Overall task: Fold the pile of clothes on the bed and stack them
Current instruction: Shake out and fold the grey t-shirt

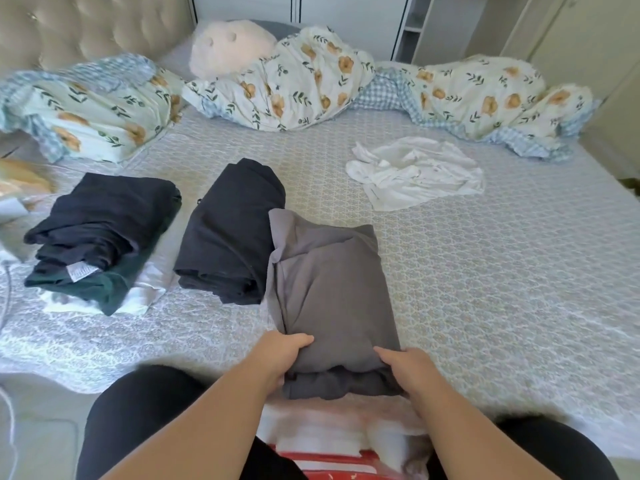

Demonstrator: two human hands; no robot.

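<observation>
From the head view, the left hand (289,355) and the right hand (405,367) each grip a near corner of the folded grey garment (332,292) at the near edge of the bed (485,271). If it is lifted by only these corners, I think the loose flap on its left side could fall open. It looks soft, thick and a bit lumpy. A dark folded garment (228,237) touches it, near the dark stack (100,233). A white garment (415,173) lies crumpled, not folded yet.

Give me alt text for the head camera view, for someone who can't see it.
Both hands, left hand and right hand, grip a folded grey garment at the bed's near edge. Two dark folded stacks lie left; a crumpled white garment lies beyond.
</observation>
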